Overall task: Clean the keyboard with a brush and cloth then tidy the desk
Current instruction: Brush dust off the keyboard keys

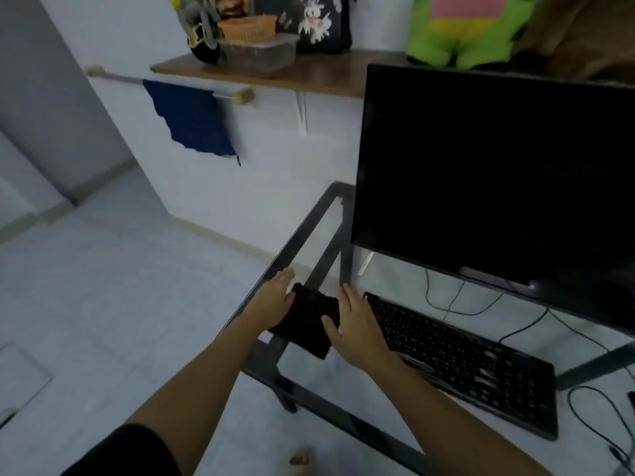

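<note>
Black keyboard [464, 362] just beside the cloth [305, 317], dark monitor [498, 166] behind

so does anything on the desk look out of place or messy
Nothing is spilled or broken. The only untidy bit is the loose black cables trailing behind the keyboard and past its right end on the glass desk. The black cloth lies folded flat between the left hand and right hand.
</note>
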